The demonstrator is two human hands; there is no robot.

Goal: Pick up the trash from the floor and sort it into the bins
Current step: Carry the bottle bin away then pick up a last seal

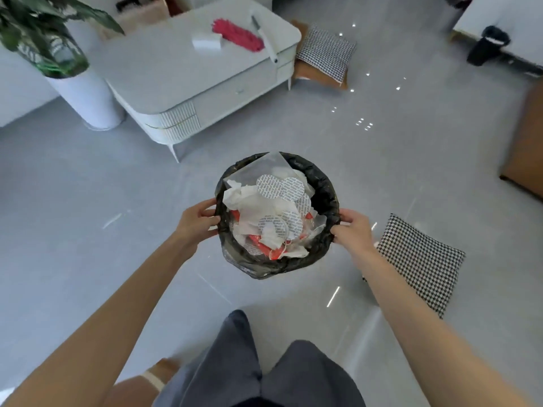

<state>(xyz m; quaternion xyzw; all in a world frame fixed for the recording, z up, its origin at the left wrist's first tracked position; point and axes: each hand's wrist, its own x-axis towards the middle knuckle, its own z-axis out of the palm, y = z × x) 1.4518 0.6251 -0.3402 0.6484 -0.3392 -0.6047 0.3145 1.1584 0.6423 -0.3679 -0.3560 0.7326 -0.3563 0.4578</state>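
The round bin lined with a black plastic bag [324,186] is at frame centre, over the grey floor [88,201]; contact with the floor cannot be determined. The left hand [199,221] grips the rim at 9 o'clock and the right hand [351,230] grips it at 3 o'clock.

Contents:
- crumpled white paper [235,196]
- round printed discs [279,188]
- red wrappers [264,248]
- a clear plastic bag [264,168]

The load is judged light. The liner looks soft and slippery, so hold the stiff rim.

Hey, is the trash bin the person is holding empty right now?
No, the bin is piled almost to its black-lined rim with white paper, round printed discs and red scraps.
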